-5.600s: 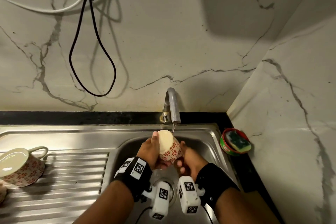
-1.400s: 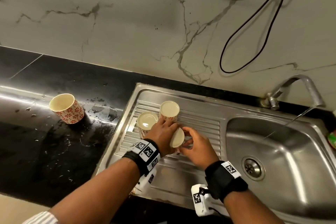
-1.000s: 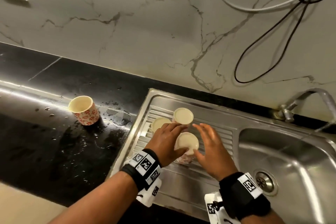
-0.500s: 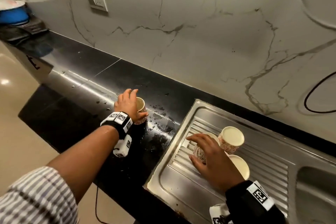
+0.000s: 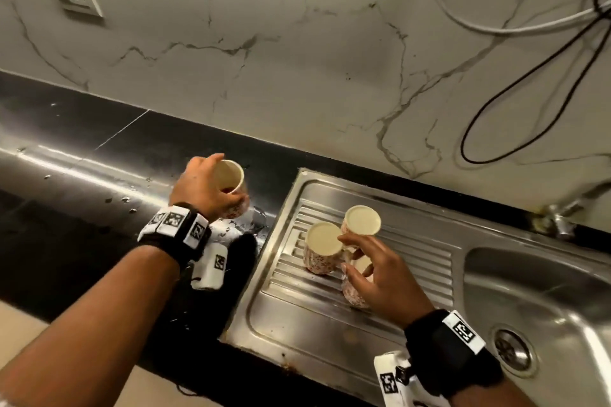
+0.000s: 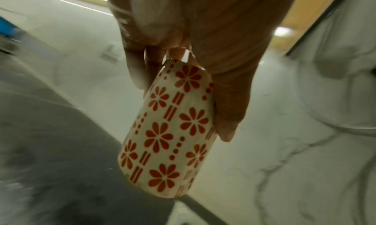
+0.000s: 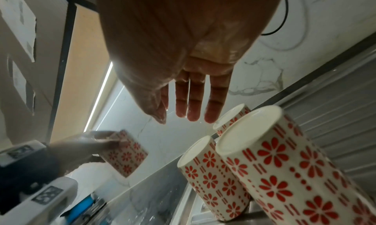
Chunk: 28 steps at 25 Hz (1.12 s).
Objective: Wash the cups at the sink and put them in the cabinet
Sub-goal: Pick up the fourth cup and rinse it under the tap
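Here the left hand [image 5: 201, 188] grips a wet flowered cup [image 6: 168, 132] at ten o'clock of the drainboard [image 5: 413, 261]. The right hand [image 5: 380, 277], fingers spread, hovers over three upturned cups [image 7: 284, 172]; a careless brush could topple them.

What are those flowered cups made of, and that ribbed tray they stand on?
The cups look like glazed ceramic: smooth cream walls with a slight sheen, thick rounded rims and printed red flowers. Melamine can't be ruled out by look alone. The ribbed drainboard looks like brushed stainless steel: grey, reflective, with pressed grooves and bright highlights, in one piece with the sink basin.
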Tool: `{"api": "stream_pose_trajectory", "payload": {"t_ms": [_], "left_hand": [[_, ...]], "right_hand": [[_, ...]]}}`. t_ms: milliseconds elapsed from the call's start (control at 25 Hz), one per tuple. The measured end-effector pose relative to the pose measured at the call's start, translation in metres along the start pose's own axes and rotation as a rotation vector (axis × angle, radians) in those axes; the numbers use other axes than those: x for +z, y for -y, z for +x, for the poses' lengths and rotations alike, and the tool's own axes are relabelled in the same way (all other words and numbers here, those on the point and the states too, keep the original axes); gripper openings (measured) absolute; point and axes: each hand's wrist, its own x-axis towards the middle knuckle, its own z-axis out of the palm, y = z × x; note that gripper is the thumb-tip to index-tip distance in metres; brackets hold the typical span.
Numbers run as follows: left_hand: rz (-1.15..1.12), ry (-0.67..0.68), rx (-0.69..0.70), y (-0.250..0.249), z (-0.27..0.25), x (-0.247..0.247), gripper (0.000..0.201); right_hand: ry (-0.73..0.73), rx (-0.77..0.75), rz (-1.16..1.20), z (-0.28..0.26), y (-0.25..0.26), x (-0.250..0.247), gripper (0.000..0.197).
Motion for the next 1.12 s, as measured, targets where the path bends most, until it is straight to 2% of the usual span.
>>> {"api": "stream_pose_trajectory", "payload": {"t_ms": [120, 240, 320, 440, 520, 560, 720, 880, 960, 1120], "left_hand": [[-0.120, -0.015, 0.293, -0.085, -0.038, -0.001, 0.092], [-0.205, 0.099, 0.498, -0.162, -0.078, 0.037, 0.098], [-0.266, 0.204, 0.594, -0.208, -0.112, 0.070, 0.102], [-0.348, 0.328, 0.780, -0.265, -0.167, 0.116, 0.106], [-0.403, 0.407, 0.860, -0.294, -0.193, 0.140, 0.111], [-0.446, 0.448, 0.877, -0.306, -0.202, 0.151, 0.115], [-0.518, 0.574, 0.859, -0.355, -0.223, 0.201, 0.118], [-0.507, 0.556, 0.740, -0.406, -0.234, 0.257, 0.105], [-0.504, 0.553, 0.638, -0.424, -0.239, 0.288, 0.097], [-0.540, 0.615, 0.325, -0.456, -0.245, 0.344, 0.078]], "right_hand": [[-0.105, 0.044, 0.053, -0.012, -0.002, -0.019, 0.058], [-0.162, 0.143, 0.080, -0.030, -0.011, -0.044, 0.088], [-0.237, 0.193, 0.166, -0.048, -0.015, -0.065, 0.097], [-0.423, 0.144, 0.379, -0.088, -0.026, -0.107, 0.071], [-0.482, 0.184, 0.334, -0.123, -0.041, -0.130, 0.060], [-0.519, 0.209, 0.276, -0.138, -0.051, -0.140, 0.062], [-0.633, 0.242, 0.252, -0.182, -0.118, -0.177, 0.070], [-0.566, 0.253, 0.312, -0.199, -0.195, -0.221, 0.078], [-0.508, 0.288, 0.345, -0.201, -0.227, -0.236, 0.076], [-0.333, 0.404, 0.404, -0.198, -0.287, -0.262, 0.066]]}}
